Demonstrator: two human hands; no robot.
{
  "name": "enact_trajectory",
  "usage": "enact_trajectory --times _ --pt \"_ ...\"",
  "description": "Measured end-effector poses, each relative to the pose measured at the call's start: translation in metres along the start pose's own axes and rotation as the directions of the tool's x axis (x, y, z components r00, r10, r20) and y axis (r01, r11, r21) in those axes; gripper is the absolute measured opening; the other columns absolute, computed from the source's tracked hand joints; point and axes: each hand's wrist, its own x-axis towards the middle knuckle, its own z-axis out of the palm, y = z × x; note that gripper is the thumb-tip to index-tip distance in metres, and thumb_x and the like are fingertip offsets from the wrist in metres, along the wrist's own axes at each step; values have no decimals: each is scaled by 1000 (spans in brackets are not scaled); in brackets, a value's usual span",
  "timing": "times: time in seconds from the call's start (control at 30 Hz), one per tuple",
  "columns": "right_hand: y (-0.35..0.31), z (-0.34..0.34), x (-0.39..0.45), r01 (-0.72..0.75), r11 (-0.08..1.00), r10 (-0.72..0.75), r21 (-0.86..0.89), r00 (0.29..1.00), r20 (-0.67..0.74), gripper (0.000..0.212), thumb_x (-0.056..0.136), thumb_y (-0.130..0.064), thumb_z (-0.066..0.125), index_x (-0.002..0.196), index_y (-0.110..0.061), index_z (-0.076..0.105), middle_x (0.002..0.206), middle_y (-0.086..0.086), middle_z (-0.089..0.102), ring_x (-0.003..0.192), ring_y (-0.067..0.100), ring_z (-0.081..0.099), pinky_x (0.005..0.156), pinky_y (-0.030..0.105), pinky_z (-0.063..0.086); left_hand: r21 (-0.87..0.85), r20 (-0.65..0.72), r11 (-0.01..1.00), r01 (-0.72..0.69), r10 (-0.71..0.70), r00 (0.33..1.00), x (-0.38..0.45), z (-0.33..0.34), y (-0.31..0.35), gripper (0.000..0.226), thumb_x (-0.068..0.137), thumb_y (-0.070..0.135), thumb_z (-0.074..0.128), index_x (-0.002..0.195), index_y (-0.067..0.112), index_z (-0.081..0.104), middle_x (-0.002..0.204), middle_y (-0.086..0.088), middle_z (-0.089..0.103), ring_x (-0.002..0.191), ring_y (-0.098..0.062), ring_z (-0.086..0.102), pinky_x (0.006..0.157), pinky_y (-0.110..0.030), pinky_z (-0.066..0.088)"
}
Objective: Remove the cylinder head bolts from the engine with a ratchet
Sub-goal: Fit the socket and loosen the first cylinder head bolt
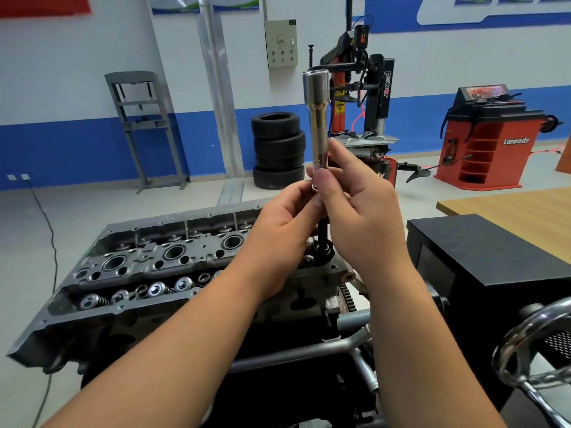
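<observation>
We are holding a long chrome socket point(318, 118) upright above the engine point(173, 273), both bare hands meeting at its lower end. Our right hand point(361, 208) is wrapping its fingers and thumb around the lower part of the socket, while the fingertips of our left hand point(279, 230) are pinching a small metal piece point(314, 187) at the socket's bottom end; we cannot make out what that piece is, since our fingers are covering most of it. A dark shaft point(323, 234) is running down from between our hands toward the right end of the engine, and whether it is a bolt or a tool extension is hard to tell. No ratchet handle is showing clearly in the head view.

The engine is sitting below our forearms on a metal stand point(340, 344), its open top facing us with round bores and valve springs point(157, 288) along the near edge. Our arms are hiding much of its right end, and its lower body is sinking into shadow.

A black cabinet point(494, 257) is standing just beside the stand at right, with a chrome wheel point(531, 344) cut off by the frame's lower right corner. Behind, a stack of tyres point(278, 149), a tyre changer point(364, 88), an orange wheel balancer point(494, 140) and a grey press frame point(145, 128) are lining the blue-and-white wall.
</observation>
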Motion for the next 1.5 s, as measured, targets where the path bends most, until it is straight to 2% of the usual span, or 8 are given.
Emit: enact_trajectory --times 0.2,0.33,0.5,0.67,0.8,0.93,1.23,1.5 --pt "1 -2 -1 -37 998 37 53 999 3 37 101 -34 48 128 -18 67 99 -11 74 99 6 69 87 34 57 73 -68 995 -70 75 995 -2 1 -4 15 106 15 56 119 15 64 102 4 77 96 -8 73 83 -23 57" --pt "8 -6 -1 -119 991 120 57 993 -10 34 100 -35 47 117 -20 72 95 -10 74 93 8 69 81 39 57 193 -94 975 -111 131 987 -2 1 -4 14 105 20 58 116 24 65 109 -2 75 105 -21 72 96 -41 58" --pt "17 -7 -2 -175 984 176 -37 984 24 27 98 -36 48 94 -33 74 86 -17 73 87 4 67 77 37 55 213 -125 971 -108 137 983 -2 3 1 11 104 18 61 113 24 64 106 0 74 102 -18 73 97 -39 59" --pt "22 -7 -3 -221 972 229 -84 968 102 17 89 -35 54 86 -41 70 85 -21 72 85 -1 67 75 28 52 142 -248 982 -126 158 956 7 -2 7 4 103 20 61 107 20 61 95 -2 69 90 -17 73 86 -38 63" --pt "25 -18 -5 -226 928 293 -297 934 205 16 88 -24 64 92 -36 72 83 -19 70 81 -2 64 75 25 52 6 -395 994 -110 103 913 15 -14 14 6 105 25 59 106 20 57 92 3 67 83 -12 73 73 -32 62" --pt "17 -24 -8 -126 855 328 -503 883 337 9 84 -30 71 82 -36 65 79 -16 59 72 1 56 60 14 41 -105 -488 993 -60 1 873 7 -36 10 6 105 23 58 104 18 57 95 -1 62 81 -12 75 72 -31 61" --pt "-9 -10 7 -33 608 525 -793 767 370 6 73 -23 77 76 -21 72 75 -2 70 72 14 64 62 30 56 -180 -510 983 29 -119 852 -12 -53 -6 8 105 21 59 98 18 57 76 7 64 79 -12 76 69 -31 61" --pt "-24 21 32 381 334 589 -862 630 506 17 73 -5 69 74 -16 56 76 6 60 69 25 61 58 32 52 -273 -579 961 41 -198 791 -14 -58 -4 12 105 23 61 96 16 55 83 2 64 81 -16 76 64 -28 60"
